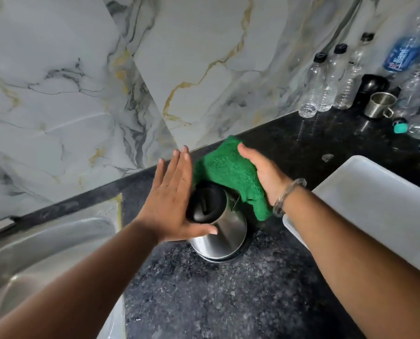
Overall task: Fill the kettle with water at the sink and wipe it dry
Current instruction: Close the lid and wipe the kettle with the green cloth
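Observation:
A steel kettle [225,234] with a black lid [207,203] stands upright on the dark speckled counter [228,302], right of the sink [45,243]. My left hand [172,201] lies flat and open against the kettle's left side, fingers straight, thumb across the steel body. My right hand [262,172] presses a green cloth [231,177] onto the kettle's far right side; the cloth drapes over that side and hides the part beneath it. A clear bangle sits on my right wrist.
A white tray [375,211] lies on the counter at the right. Several empty plastic bottles [328,81], a steel mug [380,105] and a black item stand at the back right. The marble wall rises close behind the kettle.

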`<action>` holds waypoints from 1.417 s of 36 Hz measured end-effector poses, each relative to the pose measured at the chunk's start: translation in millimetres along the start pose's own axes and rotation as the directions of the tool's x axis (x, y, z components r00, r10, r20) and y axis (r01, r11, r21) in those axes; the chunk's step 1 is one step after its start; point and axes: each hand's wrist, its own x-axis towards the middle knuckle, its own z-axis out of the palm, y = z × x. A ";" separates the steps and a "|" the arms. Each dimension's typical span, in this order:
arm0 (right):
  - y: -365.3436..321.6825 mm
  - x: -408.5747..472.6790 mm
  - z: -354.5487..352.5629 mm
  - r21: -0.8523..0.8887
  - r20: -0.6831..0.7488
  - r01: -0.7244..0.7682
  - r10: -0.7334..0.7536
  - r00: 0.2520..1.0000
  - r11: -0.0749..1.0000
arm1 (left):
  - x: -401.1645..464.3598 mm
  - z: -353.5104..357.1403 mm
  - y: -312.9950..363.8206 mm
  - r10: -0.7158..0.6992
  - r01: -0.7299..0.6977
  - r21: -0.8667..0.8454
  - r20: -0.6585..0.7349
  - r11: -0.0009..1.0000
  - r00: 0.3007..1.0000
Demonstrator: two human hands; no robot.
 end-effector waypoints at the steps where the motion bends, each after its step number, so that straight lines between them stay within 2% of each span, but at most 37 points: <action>1: -1.3 2.3 6.5 -0.045 0.059 -0.033 0.035 0.998 0.998 | -0.9 0.4 0.3 -0.038 0.037 -0.007 -0.014 0.999 0.999; 3: -0.9 8.2 15.5 -0.139 0.114 -0.099 0.115 0.987 0.985 | -0.7 1.8 1.0 -0.070 0.070 -0.025 -0.004 0.997 0.998; 6: 7.3 27.7 18.4 -0.252 0.081 -0.176 0.202 0.976 0.952 | 1.5 3.3 1.1 -0.065 0.067 -0.049 0.038 0.997 0.997; 9: 27.3 47.9 14.9 -0.233 0.049 -0.362 0.383 0.923 0.903 | 1.6 3.3 -0.1 -0.060 0.064 -0.057 0.069 0.996 0.996; 11: 38.6 52.9 14.4 -0.246 0.018 -0.415 0.432 0.902 0.876 | 1.8 3.6 -0.8 -0.060 0.065 -0.061 0.092 0.996 0.994; 14: 39.0 49.4 12.0 -0.326 -0.065 -0.414 0.417 0.907 0.850 | 2.6 3.3 0.0 -0.077 0.085 -0.062 0.129 0.994 0.989; 16: 27.2 40.7 9.6 -0.355 -0.063 -0.396 0.401 0.914 0.847 | 3.0 2.7 0.2 -0.084 0.094 -0.058 0.154 0.994 0.984; 20: -19.0 1.3 4.8 -0.295 -0.065 -0.156 0.144 0.988 0.943 | 3.9 2.4 -1.5 -0.108 0.118 -0.044 0.176 0.992 0.978; 22: -42.0 -24.3 8.6 -0.304 0.003 -0.037 0.040 0.999 0.952 | 3.8 2.7 -1.4 -0.120 0.132 -0.064 0.172 0.989 0.978; 23: -48.5 -35.4 13.3 -0.410 0.039 0.015 0.001 0.999 0.912 | 3.6 2.7 -1.3 -0.128 0.144 -0.083 0.171 0.986 0.977; 24: -51.7 -44.5 19.7 -0.581 0.054 0.043 -0.014 0.998 0.813 | 3.3 2.7 -1.2 -0.140 0.159 -0.105 0.172 0.982 0.975; 26: -47.2 -57.4 36.9 -0.867 0.084 0.072 0.002 0.996 0.494 | 3.3 2.5 -0.8 -0.161 0.186 -0.137 0.177 0.973 0.971; 27: -40.1 -61.9 44.5 -0.939 0.142 0.133 0.006 0.990 0.317 | 3.3 2.3 -0.4 -0.169 0.196 -0.144 0.176 0.970 0.970; 28: -31.6 -65.5 50.2 -0.960 0.217 0.214 -0.001 0.976 0.179 | 3.3 2.2 -0.2 -0.175 0.202 -0.150 0.175 0.968 0.969; 29: -24.2 -69.6 54.1 -0.953 0.286 0.287 -0.024 0.958 0.094 | 3.1 2.2 0.0 -0.177 0.205 -0.157 0.174 0.966 0.969; 31: -16.5 -76.2 55.0 -0.935 0.349 0.352 -0.072 0.934 0.037 | 3.5 2.8 -0.3 -0.179 0.207 -0.171 0.166 0.963 0.970; 32: -16.0 -77.9 54.3 -0.941 0.332 0.335 -0.067 0.941 0.053 | 3.1 2.8 -1.1 -0.180 0.207 -0.173 0.162 0.963 0.970; 33: -19.1 -80.1 54.8 -0.952 0.281 0.284 -0.039 0.959 0.115 | 2.8 2.7 -2.0 -0.178 0.205 -0.168 0.161 0.964 0.971; 35: -32.3 -86.7 56.2 -0.919 0.126 0.098 0.048 0.991 0.382 | 2.6 3.1 -3.6 -0.162 0.189 -0.161 0.169 0.969 0.972; 37: -49.0 -89.6 47.7 -0.746 0.010 -0.071 0.118 0.993 0.663 | 2.0 3.8 -5.0 -0.143 0.172 -0.176 0.170 0.969 0.975; 40: -74.1 -97.3 24.9 -0.401 -0.151 -0.199 0.149 0.977 0.894 | 0.9 5.0 -7.5 -0.117 0.148 -0.202 0.157 0.968 0.981; 42: -83.1 -107.5 12.4 -0.215 -0.234 -0.188 0.136 0.963 0.958 | -0.8 4.0 -8.3 -0.084 0.113 -0.208 0.140 0.972 0.987; 44: -87.3 -119.7 1.3 -0.124 -0.250 -0.132 0.098 0.963 0.983 | -3.3 -0.2 -6.4 -0.035 0.056 -0.224 0.094 0.973 0.995; 47: -94.3 -137.2 -9.7 -0.071 -0.249 -0.046 0.027 0.968 0.996 | -4.0 -14.4 9.9 -0.017 -0.003 -0.433 -0.043 0.901 0.999; 49: -100.0 -146.9 -16.5 -0.036 -0.227 0.015 -0.023 0.974 0.999 | 4.2 -27.0 34.7 -0.066 0.006 -0.665 -0.065 0.747 0.996; 51: -105.9 -155.2 -25.7 0.000 -0.186 0.054 -0.053 0.981 0.999 | 17.7 -37.2 67.9 -0.050 0.014 -0.897 -0.010 0.441 0.999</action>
